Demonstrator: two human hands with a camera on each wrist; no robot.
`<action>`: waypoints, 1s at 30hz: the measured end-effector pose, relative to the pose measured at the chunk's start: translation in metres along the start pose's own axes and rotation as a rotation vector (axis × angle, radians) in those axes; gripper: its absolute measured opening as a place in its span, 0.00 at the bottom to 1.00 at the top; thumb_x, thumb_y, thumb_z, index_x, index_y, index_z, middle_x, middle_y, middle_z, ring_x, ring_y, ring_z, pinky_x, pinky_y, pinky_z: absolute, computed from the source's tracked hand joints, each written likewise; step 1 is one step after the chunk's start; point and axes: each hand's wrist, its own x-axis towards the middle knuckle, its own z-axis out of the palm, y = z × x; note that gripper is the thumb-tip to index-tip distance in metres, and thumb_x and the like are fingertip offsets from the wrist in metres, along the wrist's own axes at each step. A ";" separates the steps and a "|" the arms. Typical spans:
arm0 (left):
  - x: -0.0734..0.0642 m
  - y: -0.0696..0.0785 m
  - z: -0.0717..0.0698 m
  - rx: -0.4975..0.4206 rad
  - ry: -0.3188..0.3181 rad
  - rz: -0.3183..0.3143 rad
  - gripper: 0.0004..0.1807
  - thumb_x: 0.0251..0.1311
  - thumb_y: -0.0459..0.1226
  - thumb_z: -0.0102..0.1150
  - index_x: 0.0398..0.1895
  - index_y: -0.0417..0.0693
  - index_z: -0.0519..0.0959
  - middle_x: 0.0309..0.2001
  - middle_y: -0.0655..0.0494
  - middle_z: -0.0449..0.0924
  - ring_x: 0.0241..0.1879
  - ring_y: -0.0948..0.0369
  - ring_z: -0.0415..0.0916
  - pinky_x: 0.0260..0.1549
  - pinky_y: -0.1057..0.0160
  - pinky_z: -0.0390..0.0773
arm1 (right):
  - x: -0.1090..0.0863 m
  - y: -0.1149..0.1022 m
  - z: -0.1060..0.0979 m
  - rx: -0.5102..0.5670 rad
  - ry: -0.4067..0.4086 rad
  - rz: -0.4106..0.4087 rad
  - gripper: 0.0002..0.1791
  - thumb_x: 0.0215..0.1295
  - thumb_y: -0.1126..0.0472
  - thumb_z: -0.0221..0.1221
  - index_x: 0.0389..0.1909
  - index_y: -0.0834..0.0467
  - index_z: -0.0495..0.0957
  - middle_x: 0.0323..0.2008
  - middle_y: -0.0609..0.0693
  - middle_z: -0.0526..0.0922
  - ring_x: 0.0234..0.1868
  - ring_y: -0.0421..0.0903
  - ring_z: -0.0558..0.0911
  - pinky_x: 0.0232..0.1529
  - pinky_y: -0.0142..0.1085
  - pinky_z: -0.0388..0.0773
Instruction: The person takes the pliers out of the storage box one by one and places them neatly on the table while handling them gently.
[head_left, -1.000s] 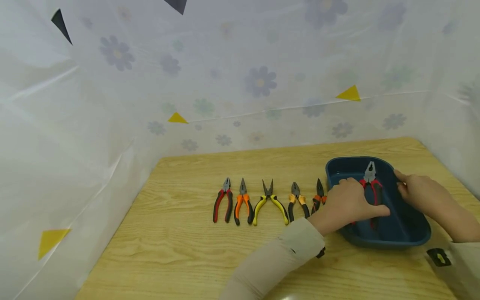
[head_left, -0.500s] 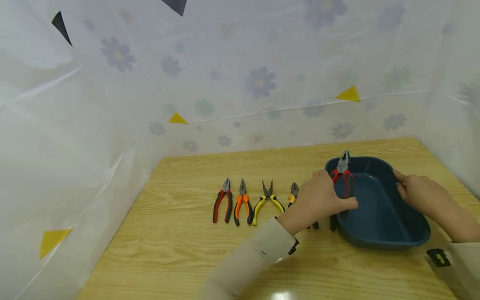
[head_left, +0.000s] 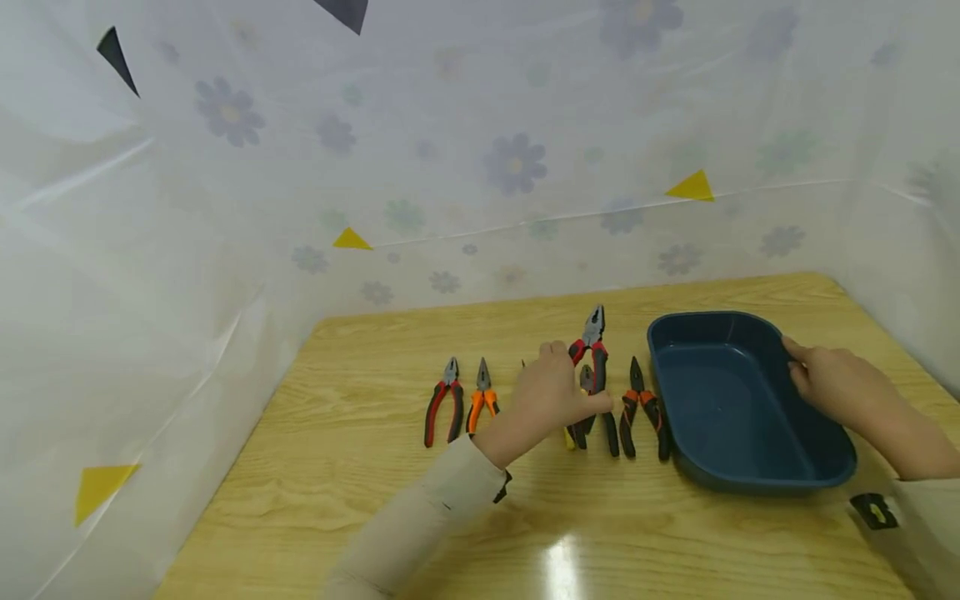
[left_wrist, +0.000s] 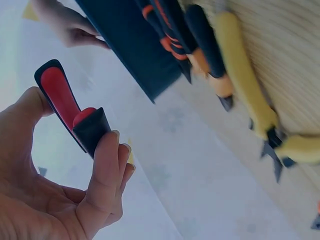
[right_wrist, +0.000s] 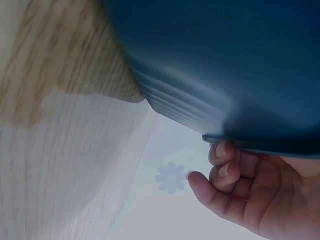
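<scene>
My left hand (head_left: 543, 400) grips combination pliers (head_left: 592, 332) with red and black handles, raised over the row of pliers, metal head pointing away. In the left wrist view, thumb and fingers hold the two handles (left_wrist: 60, 90) from opposite sides. My right hand (head_left: 847, 392) holds the right rim of a dark blue plastic basin (head_left: 738, 400), its fingers curled at the edge in the right wrist view. The basin's inside shows nothing in it. Below and around my left hand lie yellow pliers (left_wrist: 245, 70), mostly hidden in the head view, and pliers with black and light-orange handles (head_left: 612, 433).
Pliers with orange and black handles (head_left: 628, 425) lie close beside the basin. Left of my left hand are red-black pliers (head_left: 432, 412) and orange-handled pliers (head_left: 483, 379). The wooden table (head_left: 300, 475) meets a flowered plastic curtain (head_left: 442, 192) at the back.
My left hand has lifted the red-black pliers out of the basin and carried them left above the row. The right hand stays on the basin's rim.
</scene>
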 end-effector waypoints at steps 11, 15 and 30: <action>-0.009 -0.062 -0.018 -0.108 0.070 -0.065 0.42 0.53 0.55 0.64 0.58 0.30 0.66 0.46 0.39 0.69 0.18 0.57 0.65 0.15 0.63 0.65 | 0.000 0.000 0.004 0.007 -0.006 0.019 0.26 0.67 0.70 0.48 0.59 0.85 0.58 0.08 0.46 0.60 0.10 0.40 0.57 0.15 0.33 0.56; -0.010 -0.083 -0.024 -0.087 0.108 -0.099 0.38 0.54 0.54 0.64 0.52 0.30 0.67 0.42 0.40 0.69 0.20 0.56 0.67 0.16 0.63 0.67 | -0.001 -0.001 0.003 0.002 -0.003 0.020 0.26 0.67 0.70 0.48 0.59 0.85 0.59 0.08 0.46 0.60 0.10 0.40 0.57 0.15 0.33 0.56; -0.023 -0.153 -0.033 -0.045 0.142 -0.252 0.38 0.53 0.54 0.65 0.50 0.28 0.68 0.43 0.36 0.70 0.18 0.55 0.66 0.13 0.63 0.63 | -0.001 -0.001 0.003 0.000 0.006 0.013 0.26 0.67 0.70 0.48 0.59 0.85 0.59 0.08 0.46 0.60 0.10 0.40 0.58 0.15 0.33 0.57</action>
